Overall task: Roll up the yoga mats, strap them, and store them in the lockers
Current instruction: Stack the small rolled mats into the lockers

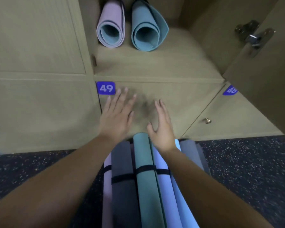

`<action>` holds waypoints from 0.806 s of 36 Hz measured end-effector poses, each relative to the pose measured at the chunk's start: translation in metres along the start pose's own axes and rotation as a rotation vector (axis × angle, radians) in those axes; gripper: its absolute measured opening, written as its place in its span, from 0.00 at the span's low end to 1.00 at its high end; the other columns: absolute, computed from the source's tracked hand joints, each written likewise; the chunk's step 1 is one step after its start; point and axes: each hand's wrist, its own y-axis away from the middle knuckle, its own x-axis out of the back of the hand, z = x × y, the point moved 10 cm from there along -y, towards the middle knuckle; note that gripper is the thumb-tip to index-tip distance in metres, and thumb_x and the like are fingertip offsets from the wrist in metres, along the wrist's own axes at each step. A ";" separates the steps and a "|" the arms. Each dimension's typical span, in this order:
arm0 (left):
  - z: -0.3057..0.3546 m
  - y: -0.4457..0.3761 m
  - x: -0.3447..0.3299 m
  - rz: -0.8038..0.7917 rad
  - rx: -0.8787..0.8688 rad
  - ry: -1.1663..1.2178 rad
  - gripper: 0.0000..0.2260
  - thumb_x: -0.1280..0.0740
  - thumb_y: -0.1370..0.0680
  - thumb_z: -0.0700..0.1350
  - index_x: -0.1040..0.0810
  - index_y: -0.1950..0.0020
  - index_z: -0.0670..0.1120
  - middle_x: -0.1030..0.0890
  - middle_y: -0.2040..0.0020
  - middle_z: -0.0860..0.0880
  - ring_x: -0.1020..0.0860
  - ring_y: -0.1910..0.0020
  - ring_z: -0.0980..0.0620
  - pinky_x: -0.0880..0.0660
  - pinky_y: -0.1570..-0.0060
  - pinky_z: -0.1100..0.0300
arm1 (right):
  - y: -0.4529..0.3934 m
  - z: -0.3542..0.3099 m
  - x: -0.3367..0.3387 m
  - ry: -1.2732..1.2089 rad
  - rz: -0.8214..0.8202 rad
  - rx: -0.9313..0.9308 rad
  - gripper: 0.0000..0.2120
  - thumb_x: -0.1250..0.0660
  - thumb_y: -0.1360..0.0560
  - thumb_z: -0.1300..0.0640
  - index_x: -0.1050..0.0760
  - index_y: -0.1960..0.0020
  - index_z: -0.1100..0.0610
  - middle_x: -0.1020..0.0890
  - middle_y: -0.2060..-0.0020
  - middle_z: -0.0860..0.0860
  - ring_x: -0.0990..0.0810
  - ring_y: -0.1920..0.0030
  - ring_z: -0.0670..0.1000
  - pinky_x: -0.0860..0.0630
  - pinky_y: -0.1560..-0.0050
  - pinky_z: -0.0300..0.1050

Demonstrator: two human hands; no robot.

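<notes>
- Rolled mats, floor pile [145,178]: strapped rolls lying side by side on the dark speckled floor [245,170], ends butted toward the locker front. Count by colour: one lilac at the left edge, one dark grey, one teal on top in the middle, one periwinkle, one bright blue, one grey at the right. Six seen; lower ends run out of frame, so more may be hidden.
- Straps [146,168]: dark bands cross four of the rolls; on the two at the right none is visible. Judged: banded so the rolls stay tight while being lifted.
- Stored mats: two, in the open locker [155,63] above. Lilac mat [110,30] at left, teal-blue mat [148,32] at right, open ends facing out, just beside each other, pushed back. Judged: laid lengthwise to leave room alongside.
- Left hand [117,116]: fingers spread wide and straight, holding nothing, over door 49 [106,88]. Contact with the door cannot be told; frame is blurred.
- Right hand [161,129]: fingers relaxed and apart, empty, just above the end of the teal roll.
- Judged step: between mats, both hands free to take the next roll.
- Surroundings: one open door with hinge [253,35] at right; one knob [207,120]; two number plates, the second partly cut off.
</notes>
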 end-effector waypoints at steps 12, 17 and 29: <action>-0.016 0.214 -0.135 -0.661 0.445 0.054 0.35 0.39 0.20 0.56 0.55 0.21 0.49 0.50 0.21 0.39 0.50 0.23 0.38 0.48 0.28 0.39 | 0.151 0.134 -0.062 0.371 -0.823 -0.372 0.38 0.32 0.23 0.48 0.50 0.21 0.45 0.41 0.23 0.50 0.35 0.27 0.55 0.30 0.35 0.52; -0.008 0.295 -0.171 -1.072 0.698 0.226 0.35 0.46 0.21 0.65 0.72 0.28 0.65 0.52 0.21 0.40 0.48 0.24 0.37 0.44 0.27 0.41 | 0.198 0.158 -0.074 0.364 -1.068 -0.611 0.43 0.30 0.25 0.46 0.56 0.21 0.42 0.36 0.27 0.57 0.29 0.32 0.59 0.27 0.37 0.51; 0.006 0.289 -0.167 -0.984 0.850 0.497 0.46 0.31 0.24 0.56 0.70 0.29 0.66 0.35 0.35 0.36 0.28 0.39 0.36 0.30 0.38 0.46 | 0.208 0.156 -0.101 0.320 -0.782 -0.815 0.56 0.26 0.28 0.52 0.69 0.23 0.44 0.37 0.31 0.59 0.27 0.38 0.63 0.26 0.40 0.59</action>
